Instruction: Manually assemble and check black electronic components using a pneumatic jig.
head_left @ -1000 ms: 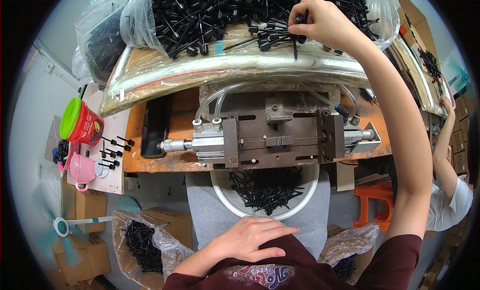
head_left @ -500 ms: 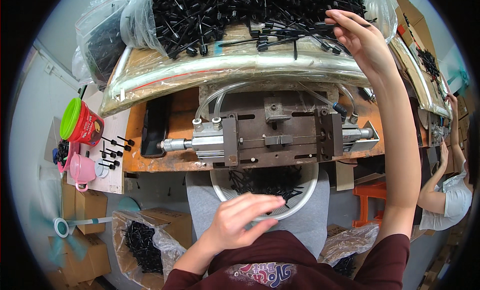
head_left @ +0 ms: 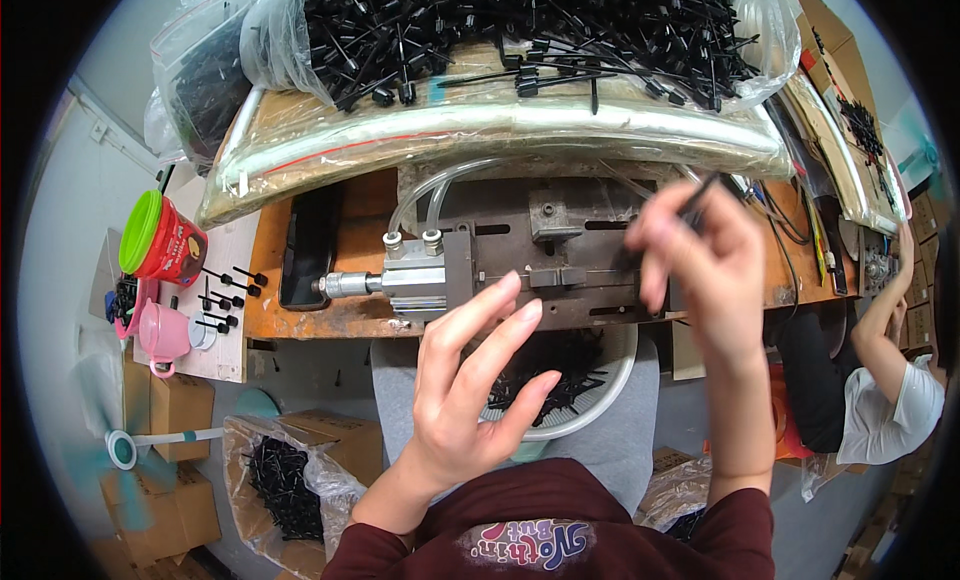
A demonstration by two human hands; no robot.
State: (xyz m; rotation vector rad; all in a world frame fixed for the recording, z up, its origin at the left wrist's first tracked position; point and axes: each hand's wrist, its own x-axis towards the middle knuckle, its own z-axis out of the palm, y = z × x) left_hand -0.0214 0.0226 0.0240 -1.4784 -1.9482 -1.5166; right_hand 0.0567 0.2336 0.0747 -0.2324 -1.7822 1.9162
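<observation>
My left hand (head_left: pixel 462 395) has its fingers spread and holds nothing. It hovers in front of the metal clamping fixture (head_left: pixel 555 305), above the basket on my lap. My right hand (head_left: pixel 700 255), blurred by motion, pinches a thin black plastic rod part (head_left: pixel 703 195) over the fixture's right end and hides much of that end. A small grey block (head_left: pixel 557 278) sits at the fixture's middle, with a silver pneumatic cylinder (head_left: pixel 415 278) to its left. Behind the fixture lies a large heap of black rod parts (head_left: pixel 520 30) with knobbed ends, on a plastic-wrapped board.
A white basket (head_left: pixel 622 395) of black parts rests on my lap. Left stand a red tub (head_left: pixel 178 252), a pink cup (head_left: pixel 163 335) and several loose parts. Boxes of parts (head_left: pixel 285 485) and a fan (head_left: pixel 122 448) are lower left. Another person (head_left: pixel 890 400) works at right.
My right hand has come down and toward me from the heap to the fixture, carrying a black rod part. My left hand has risen toward the fixture, its fingers spreading.
</observation>
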